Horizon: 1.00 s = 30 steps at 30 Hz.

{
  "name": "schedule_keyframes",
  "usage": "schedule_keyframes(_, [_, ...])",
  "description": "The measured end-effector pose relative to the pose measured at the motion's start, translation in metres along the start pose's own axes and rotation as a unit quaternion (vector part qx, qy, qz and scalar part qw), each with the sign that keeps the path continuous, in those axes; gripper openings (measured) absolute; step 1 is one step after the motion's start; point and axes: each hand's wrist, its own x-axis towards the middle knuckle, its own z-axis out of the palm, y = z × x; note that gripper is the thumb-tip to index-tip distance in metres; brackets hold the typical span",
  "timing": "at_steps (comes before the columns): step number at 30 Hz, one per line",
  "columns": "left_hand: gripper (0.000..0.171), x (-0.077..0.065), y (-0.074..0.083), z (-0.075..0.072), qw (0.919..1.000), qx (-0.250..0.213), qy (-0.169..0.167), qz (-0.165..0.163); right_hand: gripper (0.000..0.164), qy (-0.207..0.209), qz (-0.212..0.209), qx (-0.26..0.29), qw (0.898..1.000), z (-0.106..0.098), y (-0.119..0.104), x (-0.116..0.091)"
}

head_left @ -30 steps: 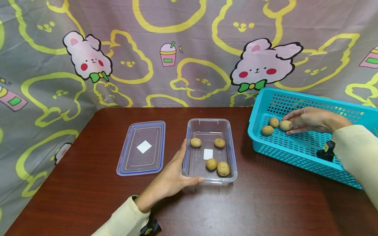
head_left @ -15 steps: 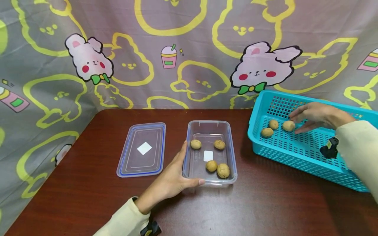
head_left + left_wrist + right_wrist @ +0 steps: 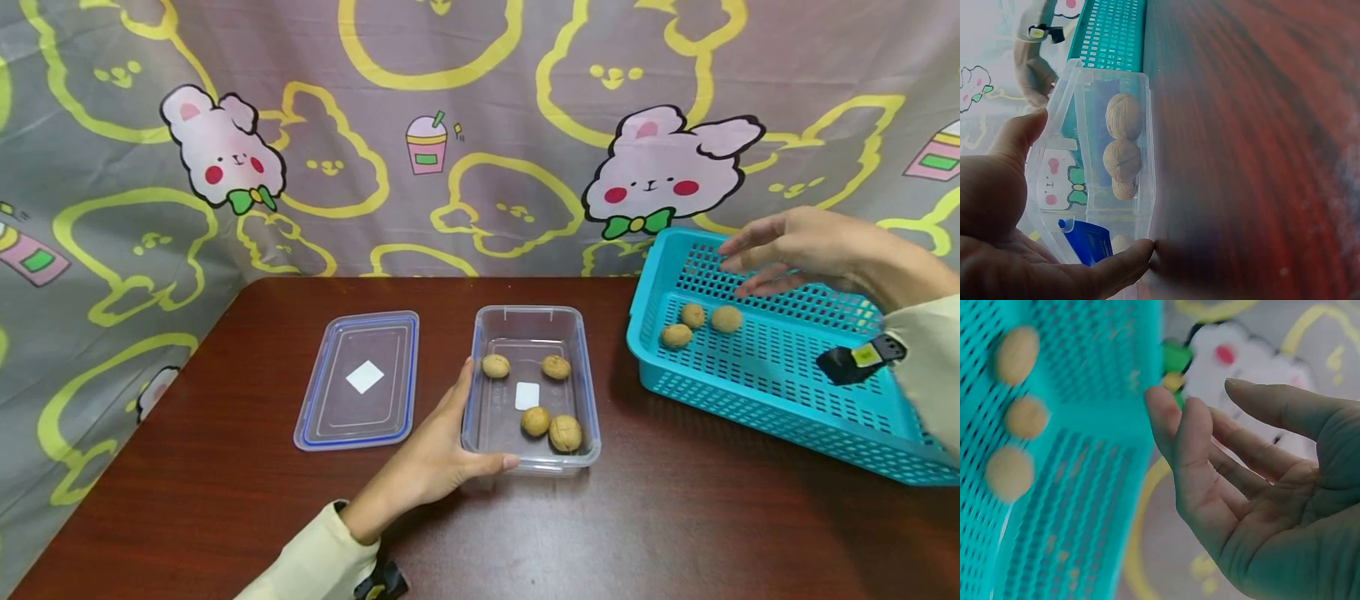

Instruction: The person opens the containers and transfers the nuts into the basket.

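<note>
A clear plastic food container (image 3: 555, 464) stands on the table with several walnuts (image 3: 565, 433) on its bottom. My left hand (image 3: 427, 462) holds its near left corner, thumb along the front wall and fingers along the left side. The left wrist view shows a blue clip (image 3: 1089, 242) near those fingers. To the right is a turquoise basket (image 3: 780, 427), where three walnuts (image 3: 726, 318) lie close together at the left end. Above the basket's back side hovers my right hand (image 3: 817, 250), fingers loosely bent. Its palm holds nothing in the right wrist view.
Left of the container a clear lid (image 3: 356, 379) with a blue seal lies flat on the brown table (image 3: 637, 533). A cartoon-printed cloth (image 3: 480, 125) hangs right behind the table. The basket's raised walls stand between its walnuts and the container.
My right hand has let go of a walnut in the basket, then risen up and back from it. The left hand and container have stayed in place.
</note>
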Motion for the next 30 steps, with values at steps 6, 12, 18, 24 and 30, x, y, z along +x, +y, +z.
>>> schedule_keyframes(6, [0.132,0.000,-0.001,0.000,1.0000,0.000,0.001,-0.002,0.054,-0.003,-0.049,0.004,0.999,0.027,-0.035,-0.014])
schedule_keyframes(12, [0.131,0.000,-0.001,0.000,1.0000,0.003,-0.003,-0.005,0.051,-0.043,-0.082,0.023,0.995,0.065,-0.061,-0.024])
schedule_keyframes(18, [0.132,0.000,-0.001,-0.001,1.0000,0.003,-0.002,-0.004,0.050,-0.079,-0.100,0.058,0.990,0.099,-0.081,-0.029])
schedule_keyframes(24, [0.132,0.000,-0.001,-0.001,1.0000,-0.001,-0.003,-0.003,0.047,-0.125,-0.103,0.100,0.982,0.131,-0.091,-0.026])
schedule_keyframes(30, [0.132,0.000,-0.001,-0.001,1.0000,-0.006,-0.003,-0.002,0.045,-0.167,-0.095,0.136,0.972,0.155,-0.094,-0.018])
